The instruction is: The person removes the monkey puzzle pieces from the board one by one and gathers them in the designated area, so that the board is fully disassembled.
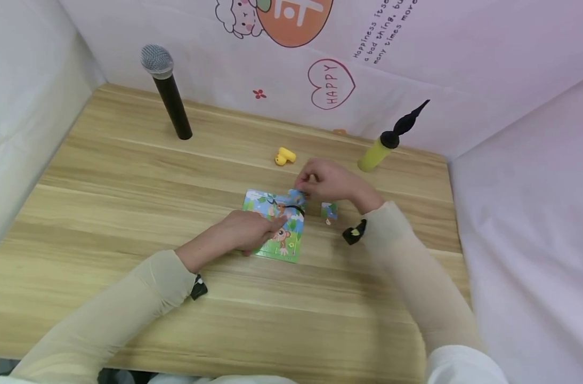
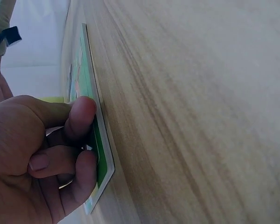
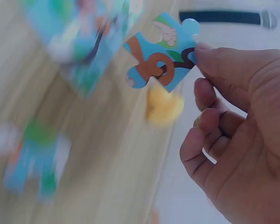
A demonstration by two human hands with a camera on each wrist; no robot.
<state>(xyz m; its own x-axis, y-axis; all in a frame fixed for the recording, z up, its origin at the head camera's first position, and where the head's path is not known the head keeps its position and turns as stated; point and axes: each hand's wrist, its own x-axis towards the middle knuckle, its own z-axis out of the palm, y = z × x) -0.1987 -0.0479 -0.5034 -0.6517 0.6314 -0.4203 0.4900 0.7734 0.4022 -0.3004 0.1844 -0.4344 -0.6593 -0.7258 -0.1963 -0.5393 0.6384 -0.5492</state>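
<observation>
A jigsaw board (image 1: 291,250) with a monkey picture lies on the table. My left hand (image 1: 250,229) rests on its left side, index finger reaching across the picture. In the left wrist view, the thumb and a bent finger (image 2: 85,175) press near the board's green edge (image 2: 101,154). Over the board's far right corner, my right hand (image 1: 327,181) pinches a puzzle piece (image 3: 165,56) between thumb and fingers. That piece shows brown curls and a green leaf on blue. A second, loose piece (image 1: 329,210) lies right of the board, blurred in the right wrist view.
Behind the board lies a small yellow toy (image 1: 284,156). A microphone (image 1: 173,101) stands at the back left, and a yellow pump with a black nozzle (image 1: 375,154) at the back right. White printed cloth (image 1: 272,69) encloses the wooden table (image 1: 104,186).
</observation>
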